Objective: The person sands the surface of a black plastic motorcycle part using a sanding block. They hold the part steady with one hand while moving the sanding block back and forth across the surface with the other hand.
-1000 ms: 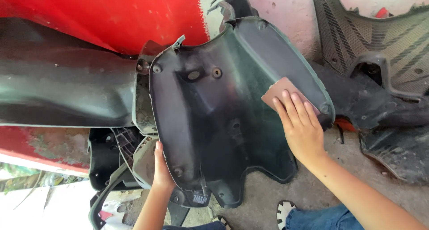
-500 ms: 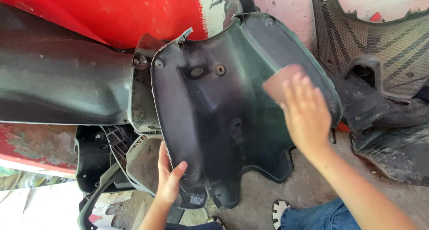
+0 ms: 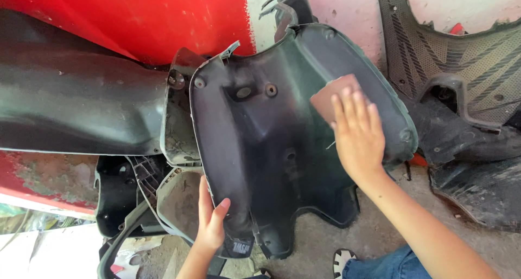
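Pressing flat on a brown sanding sheet [image 3: 332, 97], the right hand [image 3: 358, 135] rests on the dark plastic panel [image 3: 271, 149]. Left hand [image 3: 209, 222] grips the panel's bottom edge, fingers curled. Behind the panel stand a red wall [image 3: 135, 18] and concrete floor [image 3: 374, 238].

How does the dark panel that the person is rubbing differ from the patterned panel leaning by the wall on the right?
The dark panel is smooth, dull and scuffed; the patterned panel has a ribbed, dotted grip surface. The dark panel is gripped at its lower edge by the left hand while the right hand presses a brown sanding sheet on it; the patterned panel lies untouched. Both look like dark plastic bodywork parts.
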